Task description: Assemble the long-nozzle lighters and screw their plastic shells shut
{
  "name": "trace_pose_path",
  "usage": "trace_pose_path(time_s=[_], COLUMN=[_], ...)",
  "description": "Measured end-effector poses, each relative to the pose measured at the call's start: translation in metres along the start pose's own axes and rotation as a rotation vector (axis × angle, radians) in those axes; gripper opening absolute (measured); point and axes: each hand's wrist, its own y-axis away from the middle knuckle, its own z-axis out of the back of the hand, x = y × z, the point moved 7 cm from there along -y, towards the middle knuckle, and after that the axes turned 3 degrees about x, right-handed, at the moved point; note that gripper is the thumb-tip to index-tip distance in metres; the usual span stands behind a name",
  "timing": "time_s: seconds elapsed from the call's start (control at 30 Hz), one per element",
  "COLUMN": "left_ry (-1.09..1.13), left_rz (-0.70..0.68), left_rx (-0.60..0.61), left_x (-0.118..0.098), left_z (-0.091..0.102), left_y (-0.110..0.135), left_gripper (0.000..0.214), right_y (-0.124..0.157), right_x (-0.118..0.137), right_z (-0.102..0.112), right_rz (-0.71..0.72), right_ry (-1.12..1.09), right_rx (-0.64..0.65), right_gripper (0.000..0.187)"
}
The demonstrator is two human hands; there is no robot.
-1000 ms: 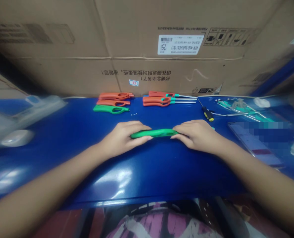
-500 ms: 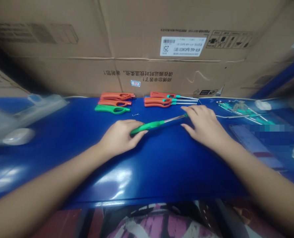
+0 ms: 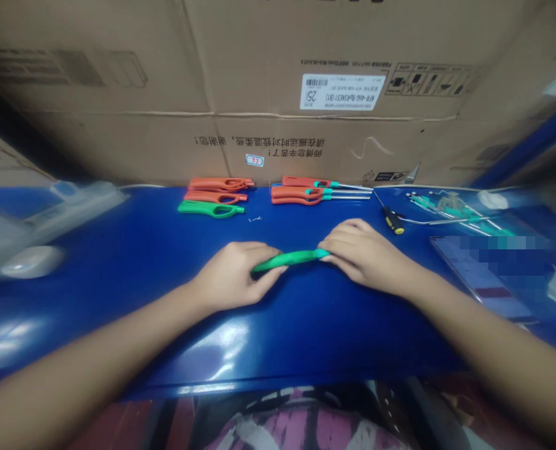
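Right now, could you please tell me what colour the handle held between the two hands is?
The handle is green, best seen in the head view.

Both hands [image 3: 301,265] grip a green lighter [image 3: 289,259] — blue table [image 3: 141,250] beneath.

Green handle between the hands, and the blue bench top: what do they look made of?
The green handle looks like moulded plastic: even colour, soft sheen, gripped at either end by the left hand and right hand. The bench top is hard and glossy, mirroring light patches; painted metal or laminate, cannot tell which.
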Motion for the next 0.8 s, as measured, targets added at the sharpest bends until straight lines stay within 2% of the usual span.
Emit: trace_pose_path(time_s=[0.1,0.27,0.33,0.6,0.8], left_ry=[0.086,0.379,0.424,0.108,0.094], left_rz=[0.054,0.358,0.386,0.064,0.022], left_rx=[0.015,0.170,0.187,0.016,-0.028], left_x=[0.000,0.019,0.019,-0.015,-0.017], left_z=[-0.004,-0.021,-0.023,-0.008,-0.010], left_y=[0.000,0.003,0.004,0.006,0.009], left_gripper=[0.023,0.033,0.034,0.028,0.022], right_y=[-0.001,0.003,0.003,0.002,0.002], right_x=[0.015,0.021,0.021,0.025,0.025], right_z=[0.001,0.005,0.003,0.000,0.003], right_rz=[0.082,0.141,0.138,0.103,0.089], right_ry=[0.026,0.080,0.069,-0.084,-0.055], right_rx=[-0.063,-0.169,-0.156,-0.064,-0.069], right_gripper=[0.022,0.018,0.019,0.023,0.024])
